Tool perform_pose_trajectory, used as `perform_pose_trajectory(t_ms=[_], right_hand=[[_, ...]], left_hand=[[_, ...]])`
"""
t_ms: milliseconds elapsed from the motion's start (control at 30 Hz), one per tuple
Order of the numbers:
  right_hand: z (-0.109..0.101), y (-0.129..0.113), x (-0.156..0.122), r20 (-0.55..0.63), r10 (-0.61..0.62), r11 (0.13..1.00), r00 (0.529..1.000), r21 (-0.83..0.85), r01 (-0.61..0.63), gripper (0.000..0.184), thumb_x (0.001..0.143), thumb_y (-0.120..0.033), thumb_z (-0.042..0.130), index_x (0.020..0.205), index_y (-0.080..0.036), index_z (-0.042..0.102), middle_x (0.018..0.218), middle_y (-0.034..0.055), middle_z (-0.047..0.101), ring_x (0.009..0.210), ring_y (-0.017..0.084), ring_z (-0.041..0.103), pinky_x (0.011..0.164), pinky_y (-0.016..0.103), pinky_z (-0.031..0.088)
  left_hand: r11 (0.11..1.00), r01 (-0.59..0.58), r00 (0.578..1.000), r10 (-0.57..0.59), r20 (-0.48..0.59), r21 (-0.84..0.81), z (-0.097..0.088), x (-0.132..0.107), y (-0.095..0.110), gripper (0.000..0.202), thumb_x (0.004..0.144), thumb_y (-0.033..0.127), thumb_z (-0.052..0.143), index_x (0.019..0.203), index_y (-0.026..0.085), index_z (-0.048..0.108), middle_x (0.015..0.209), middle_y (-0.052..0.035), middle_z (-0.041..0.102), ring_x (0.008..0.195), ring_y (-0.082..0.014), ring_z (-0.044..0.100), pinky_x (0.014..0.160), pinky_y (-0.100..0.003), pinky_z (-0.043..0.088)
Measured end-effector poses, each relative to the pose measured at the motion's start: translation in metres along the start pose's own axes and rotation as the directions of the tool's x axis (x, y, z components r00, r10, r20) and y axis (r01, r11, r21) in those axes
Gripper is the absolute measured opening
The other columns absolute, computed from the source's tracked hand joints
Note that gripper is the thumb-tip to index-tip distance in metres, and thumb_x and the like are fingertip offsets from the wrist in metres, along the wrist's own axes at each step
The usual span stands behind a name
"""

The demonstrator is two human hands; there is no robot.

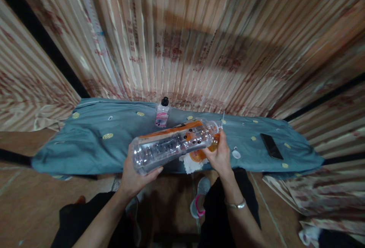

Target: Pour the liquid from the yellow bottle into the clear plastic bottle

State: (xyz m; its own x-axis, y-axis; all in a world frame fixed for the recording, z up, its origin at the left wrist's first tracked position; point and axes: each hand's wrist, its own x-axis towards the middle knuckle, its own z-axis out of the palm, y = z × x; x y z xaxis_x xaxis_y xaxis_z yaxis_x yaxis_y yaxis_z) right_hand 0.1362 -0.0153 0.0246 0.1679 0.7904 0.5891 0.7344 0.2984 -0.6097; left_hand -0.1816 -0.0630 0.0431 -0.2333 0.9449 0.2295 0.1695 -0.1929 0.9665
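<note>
In the head view, at centre frame, I watched the left hand [137, 176] grasp the base of a large, clear plastic bottle with an orange label [173, 143], slanting above a teal, patterned cloth [91, 138]. The right hand [221, 155] curled near its neck; I could not tell exactly what it gripped. The smooth base could have slipped under a loose left hold, I judged, knocking the orange, translucent object [198, 156] below or wetting the white, crumpled tissue [193, 165].

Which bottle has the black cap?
The small pink-labelled bottle standing on the teal cloth; the large clear bottle, tilted in the left hand, shows none.
</note>
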Motion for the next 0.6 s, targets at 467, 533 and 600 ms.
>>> perform_pose_trajectory(t_ms=[467, 533, 600], right_hand=[[-0.0056, -0.0040, 0.0006, 0.051, -0.015, 0.999, 0.999, -0.032, 0.017, 0.088, 0.094, -0.047, 0.076, 0.171, -0.018, 0.044, 0.157, 0.0232, 0.072, 0.142, 0.039, 0.076, 0.117, 0.059, 0.066], [-0.0052, -0.0043, 0.0007, 0.052, -0.012, 0.999, 0.999, -0.030, 0.013, 0.090, 0.094, -0.049, 0.077, 0.172, -0.019, 0.043, 0.156, 0.0228, 0.073, 0.141, 0.039, 0.076, 0.116, 0.059, 0.066], [-0.0048, -0.0043, 0.0006, 0.042, -0.018, 0.999, 0.999, -0.026, 0.019, 0.090, 0.094, -0.050, 0.077, 0.171, -0.019, 0.045, 0.155, 0.0223, 0.074, 0.139, 0.039, 0.077, 0.115, 0.059, 0.067]], left_hand=[[0.999, -0.001, 1.000, 0.002, -0.014, 0.032, -0.0021, -0.0010, -0.0047, 0.082, 0.057, 0.062, 0.103, 0.119, 0.025, 0.065, 0.104, -0.0089, 0.084, 0.099, -0.0379, 0.087, 0.096, -0.053, 0.074], [1.000, 0.012, 1.000, -0.012, -0.015, 0.013, -0.0007, -0.0010, -0.0059, 0.085, 0.057, 0.063, 0.103, 0.122, 0.024, 0.064, 0.108, -0.0110, 0.084, 0.104, -0.0396, 0.087, 0.100, -0.056, 0.074], [1.000, 0.028, 0.999, -0.028, -0.020, 0.001, 0.0002, -0.0010, -0.0071, 0.089, 0.056, 0.063, 0.102, 0.125, 0.023, 0.064, 0.110, -0.0120, 0.084, 0.107, -0.0404, 0.086, 0.103, -0.058, 0.072]])
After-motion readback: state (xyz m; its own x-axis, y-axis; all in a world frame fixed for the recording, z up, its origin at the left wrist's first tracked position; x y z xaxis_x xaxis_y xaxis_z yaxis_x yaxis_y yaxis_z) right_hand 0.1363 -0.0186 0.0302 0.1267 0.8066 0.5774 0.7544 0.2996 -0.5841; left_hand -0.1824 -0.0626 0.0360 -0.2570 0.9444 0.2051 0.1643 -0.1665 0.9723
